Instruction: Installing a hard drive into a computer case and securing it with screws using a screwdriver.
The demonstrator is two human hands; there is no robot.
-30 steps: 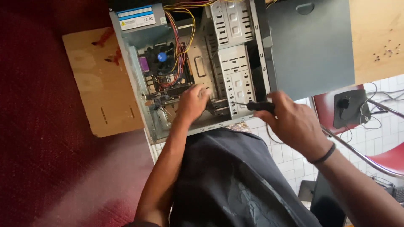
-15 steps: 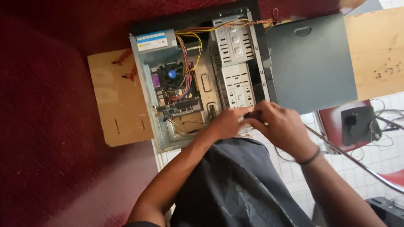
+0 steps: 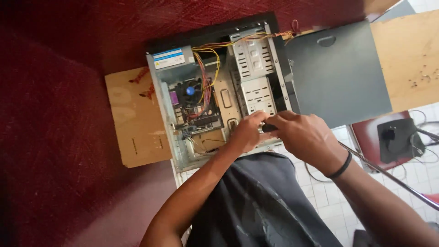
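Observation:
An open computer case (image 3: 219,96) lies on its side in front of me, showing a motherboard (image 3: 194,107) with a blue-centred fan, coloured wires and a metal drive cage (image 3: 256,87). My left hand (image 3: 247,132) and my right hand (image 3: 304,135) meet at the case's near edge, below the drive cage. Both pinch a dark screwdriver handle (image 3: 269,128) between them. The tool's tip is hidden by my fingers. A black band circles my right wrist.
The grey side panel (image 3: 336,75) lies to the right of the case on a wooden board (image 3: 407,59). Brown cardboard (image 3: 135,119) sits under the case's left side, on red carpet (image 3: 59,128). A red chair with a black adapter (image 3: 395,139) and cables stands at right.
My left hand left the motherboard area and moved right to join my right hand on the screwdriver. The view shifted, so the case sits lower in the picture.

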